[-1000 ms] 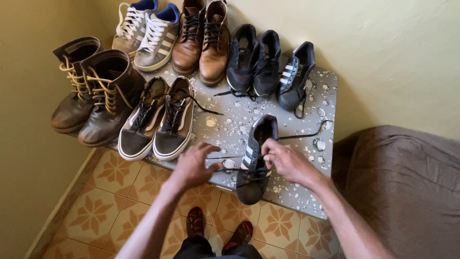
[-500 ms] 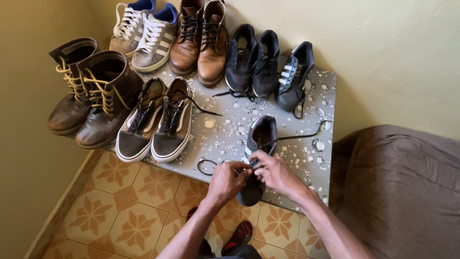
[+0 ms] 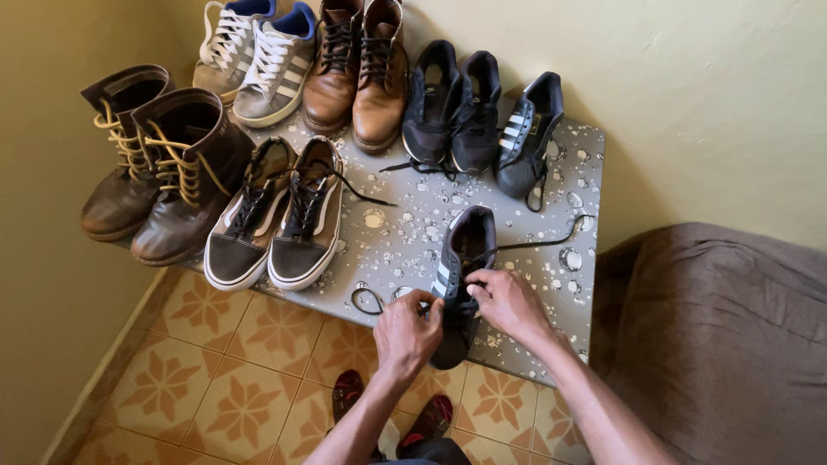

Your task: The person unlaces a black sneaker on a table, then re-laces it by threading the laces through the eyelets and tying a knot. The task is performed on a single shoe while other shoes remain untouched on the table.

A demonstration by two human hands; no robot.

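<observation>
A black sneaker with white stripes [image 3: 465, 250] lies on the grey droplet-patterned table [image 3: 405, 232], toe toward me. My left hand [image 3: 407, 331] pinches its black lace [image 3: 366, 300] by the toe's left side. On the shoe's right side, my right hand [image 3: 508, 303] grips the lace over the eyelets. One loose lace end trails right across the table to about [image 3: 560, 237].
Dark brown boots [image 3: 159, 164], grey-black canvas shoes [image 3: 280, 215], grey-white sneakers [image 3: 254, 56], tan boots [image 3: 362, 69], black trainers [image 3: 452, 108] and one black striped shoe [image 3: 527, 129] fill the table. A brown cushion [image 3: 715, 344] sits right. Patterned floor tiles [image 3: 215, 387] lie below.
My left hand moved right from the table's open part to the sneaker's toe. Both hands then shifted slightly along the laces; the view drifted a little.
</observation>
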